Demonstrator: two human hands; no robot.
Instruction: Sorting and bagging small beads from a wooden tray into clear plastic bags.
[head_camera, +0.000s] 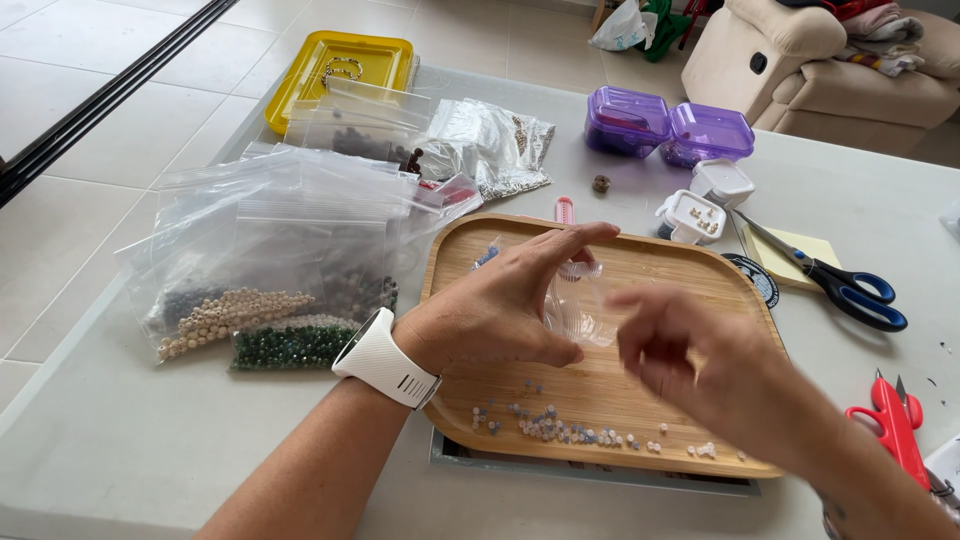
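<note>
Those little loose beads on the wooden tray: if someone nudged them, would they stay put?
Probably not. The loose beads look small and round, so they would likely roll and scatter. The wooden tray has a raised rim, which would probably catch them. They seem light, and likely slippery to pinch singly.

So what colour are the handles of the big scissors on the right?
Dark blue, on the scissors in the head view.

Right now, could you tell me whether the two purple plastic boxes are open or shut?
Shut: both purple plastic boxes have their lids seated flat.
</note>
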